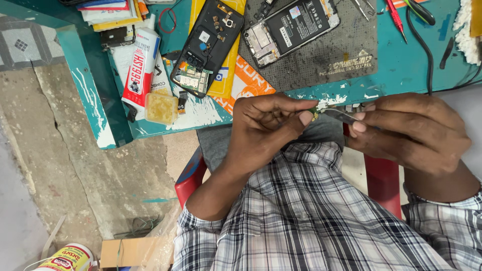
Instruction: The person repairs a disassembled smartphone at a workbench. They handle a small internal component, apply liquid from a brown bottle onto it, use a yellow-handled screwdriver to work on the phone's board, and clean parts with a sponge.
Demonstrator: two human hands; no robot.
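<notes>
At the far left lies a bare concrete floor (75, 165), and at the bottom edge stands a yellow and red can (68, 258). Above it begins the teal workbench (401, 65). On its left part lies a white glue tube (141, 65) with red print, and just beside the tube's lower end there is a small yellowish pad (161, 108). Next comes an opened black phone (207, 47), lying tilted on yellow and orange papers. To the right, a second opened phone (291, 31) lies on a grey work mat (341, 55).

Below the bench edge, the left hand (266, 130) pinches a tiny green circuit part (314, 114) between thumb and forefinger. The right hand (411, 133) grips metal tweezers (339, 115) with closed fingers; the tips touch the part. Both hands are in front of the bench, above the lap in a checked shirt (301, 216). A red screwdriver (395, 17) lies at the top right.
</notes>
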